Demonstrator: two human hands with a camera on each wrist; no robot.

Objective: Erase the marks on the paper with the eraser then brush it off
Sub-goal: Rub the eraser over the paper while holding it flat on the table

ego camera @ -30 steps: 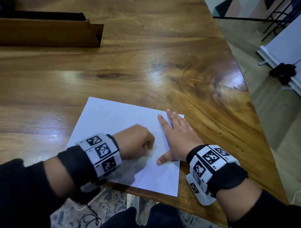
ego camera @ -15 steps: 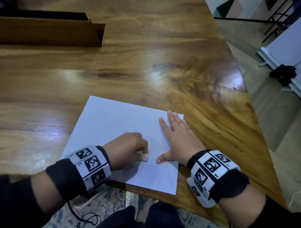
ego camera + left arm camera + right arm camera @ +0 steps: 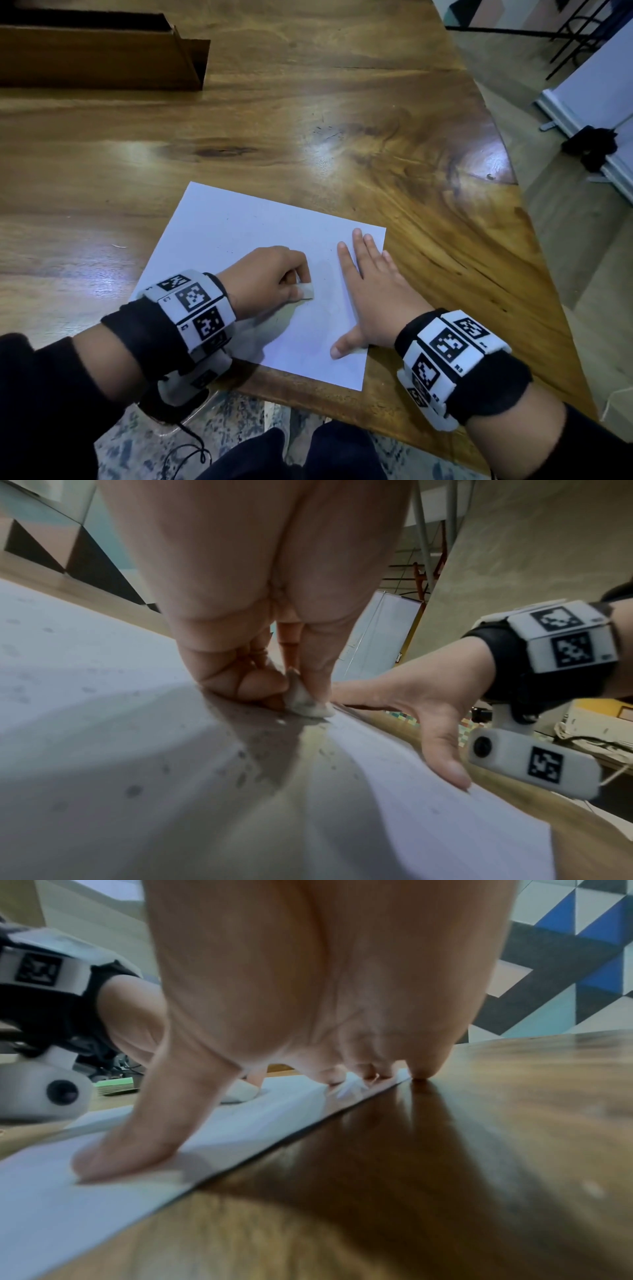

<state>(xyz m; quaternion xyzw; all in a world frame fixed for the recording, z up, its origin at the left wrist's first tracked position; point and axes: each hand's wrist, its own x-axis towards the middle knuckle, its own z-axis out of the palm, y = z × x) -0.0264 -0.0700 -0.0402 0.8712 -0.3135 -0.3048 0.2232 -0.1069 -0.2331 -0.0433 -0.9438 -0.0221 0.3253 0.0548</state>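
Note:
A white sheet of paper (image 3: 219,233) lies near the front edge of the wooden table (image 3: 308,102). My left hand (image 3: 274,277) pinches a small white eraser (image 3: 306,292) and presses it on the middle of the sheet. The left wrist view shows the eraser (image 3: 306,700) squeezed between thumb and curled fingers, with grey crumbs (image 3: 240,767) scattered on the paper (image 3: 85,723). My right hand (image 3: 373,294) lies flat on the sheet's right part, fingers straight and thumb spread. In the right wrist view its thumb (image 3: 113,1150) presses the paper (image 3: 41,1204) and the eraser (image 3: 243,1092) shows behind.
A long brown wooden holder (image 3: 102,58) stands at the back left of the table. The table's right edge drops to the floor, where a white board base (image 3: 582,113) and a black object (image 3: 591,145) sit. A cable (image 3: 185,455) hangs below the front edge.
My left hand has slid back and forth over the sheet with the eraser, first toward me and left, then right again. The right hand has stayed flat on the paper.

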